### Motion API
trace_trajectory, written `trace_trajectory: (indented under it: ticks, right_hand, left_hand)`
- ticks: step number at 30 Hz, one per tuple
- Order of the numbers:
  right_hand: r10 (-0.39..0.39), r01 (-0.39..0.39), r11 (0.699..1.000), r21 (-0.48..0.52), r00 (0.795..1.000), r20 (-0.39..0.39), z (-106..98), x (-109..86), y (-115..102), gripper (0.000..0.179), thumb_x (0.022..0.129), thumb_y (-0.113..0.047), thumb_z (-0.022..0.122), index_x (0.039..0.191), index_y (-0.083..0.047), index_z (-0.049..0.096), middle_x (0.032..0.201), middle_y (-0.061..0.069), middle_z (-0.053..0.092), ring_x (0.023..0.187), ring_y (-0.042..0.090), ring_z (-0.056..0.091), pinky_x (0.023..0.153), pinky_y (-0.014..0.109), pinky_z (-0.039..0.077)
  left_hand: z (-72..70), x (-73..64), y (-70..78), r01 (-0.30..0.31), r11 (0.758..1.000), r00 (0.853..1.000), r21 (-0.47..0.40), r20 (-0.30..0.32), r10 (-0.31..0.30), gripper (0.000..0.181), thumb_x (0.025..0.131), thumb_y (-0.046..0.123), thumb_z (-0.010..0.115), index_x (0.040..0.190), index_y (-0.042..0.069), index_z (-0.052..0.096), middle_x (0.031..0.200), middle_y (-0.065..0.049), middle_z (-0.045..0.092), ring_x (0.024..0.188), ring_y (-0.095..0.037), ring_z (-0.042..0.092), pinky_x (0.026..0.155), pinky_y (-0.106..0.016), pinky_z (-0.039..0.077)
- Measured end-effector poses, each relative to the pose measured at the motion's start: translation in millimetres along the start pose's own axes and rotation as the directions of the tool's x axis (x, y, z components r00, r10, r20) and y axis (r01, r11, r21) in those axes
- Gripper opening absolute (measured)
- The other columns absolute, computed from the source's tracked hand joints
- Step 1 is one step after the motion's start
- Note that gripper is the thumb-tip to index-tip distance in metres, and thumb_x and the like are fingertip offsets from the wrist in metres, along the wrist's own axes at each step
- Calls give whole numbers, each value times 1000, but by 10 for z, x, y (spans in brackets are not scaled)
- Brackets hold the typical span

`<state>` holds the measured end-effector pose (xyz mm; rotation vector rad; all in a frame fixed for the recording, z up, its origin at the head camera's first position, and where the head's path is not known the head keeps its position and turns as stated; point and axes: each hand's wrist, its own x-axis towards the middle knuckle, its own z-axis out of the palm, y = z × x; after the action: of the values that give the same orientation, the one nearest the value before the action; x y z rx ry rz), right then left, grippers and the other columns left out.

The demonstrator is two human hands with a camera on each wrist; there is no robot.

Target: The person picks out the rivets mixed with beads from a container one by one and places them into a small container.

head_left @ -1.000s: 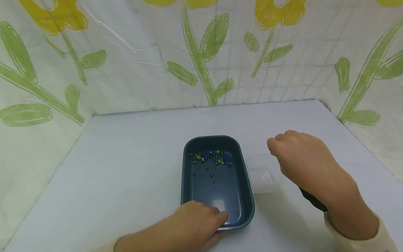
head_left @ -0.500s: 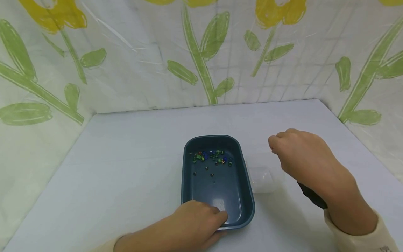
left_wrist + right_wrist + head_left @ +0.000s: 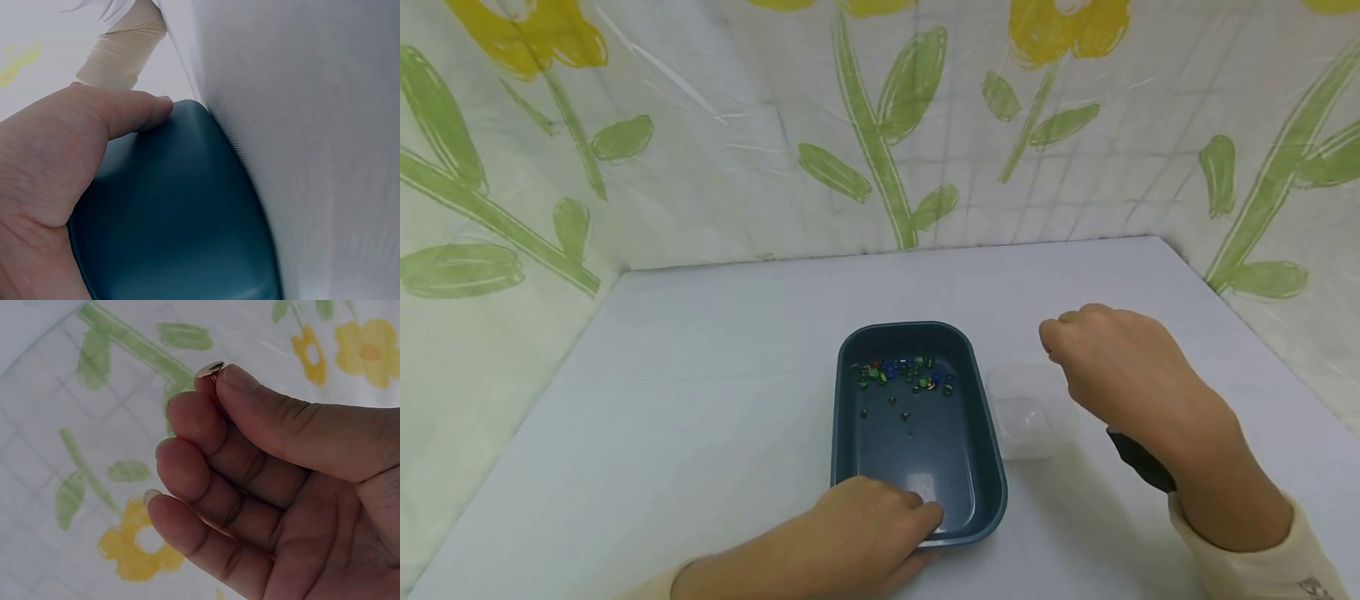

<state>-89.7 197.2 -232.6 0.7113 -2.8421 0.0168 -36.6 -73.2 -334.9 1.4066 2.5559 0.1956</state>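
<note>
A dark teal tray (image 3: 925, 475) lies lengthwise on the table. My left hand (image 3: 857, 533) grips its near rim, and in the left wrist view the thumb presses against the tray's outer wall (image 3: 181, 206). Inside, toward the far end, small glass marbles (image 3: 891, 372) in green, blue and other colours are gathered, with several tiny metallic pieces (image 3: 906, 416) nearer the middle. My right hand (image 3: 1135, 383) is raised to the right of the tray. Between its thumb and index fingertip it pinches a thumbtack (image 3: 212, 369) with a shiny gold head; the head view hides this tack behind the hand.
Close against the tray's right side stands a clear plastic box (image 3: 1024, 429); a faint transparent flap, perhaps its lid, extends behind it. A white cover lies on the table (image 3: 700, 375). Behind rises a translucent sheet (image 3: 715, 167) printed with yellow flowers and green stems.
The right hand has shifted up by a very small amount, still raised on the right. The left hand, tray and marbles have stayed in place.
</note>
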Motion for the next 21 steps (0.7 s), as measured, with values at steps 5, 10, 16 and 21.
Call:
trace_trajectory:
  ticks: [5,10,16,21]
  right_hand:
    - [8,-8,1000,3,1000,7,2,7,9,38,75,21,58,64,-13,48,58,-5,41,57,17,38,47,31,30]
    - [-6,6,1000,8,1000,-7,23,16,13,40,73,22,53,61,-15,42,57,-3,35,57,17,33,49,31,25]
    - [-8,8,1000,11,1000,9,46,28,23,40,71,22,50,61,-15,41,57,-3,33,57,16,30,50,31,24]
    - [-2,2,1000,12,1000,27,41,35,26,40,71,23,50,61,-15,41,57,-3,32,56,14,27,50,31,23]
  left_hand:
    - [-6,2,4,2,1000,1000,0,1,-2,16,98,38,63,96,22,66,72,15,62,54,6,41,52,-14,38]
    - [-6,0,3,-1,1000,1000,-1,-2,1,16,98,38,64,96,22,66,72,15,62,54,6,41,52,-13,38]
    - [1,2,-1,2,1000,1000,-3,6,-2,17,98,39,63,95,22,65,72,15,62,54,6,41,52,-14,38]
    - [9,6,-2,3,1000,1000,-2,3,-3,17,98,38,63,95,22,65,71,15,61,54,5,41,52,-14,38]
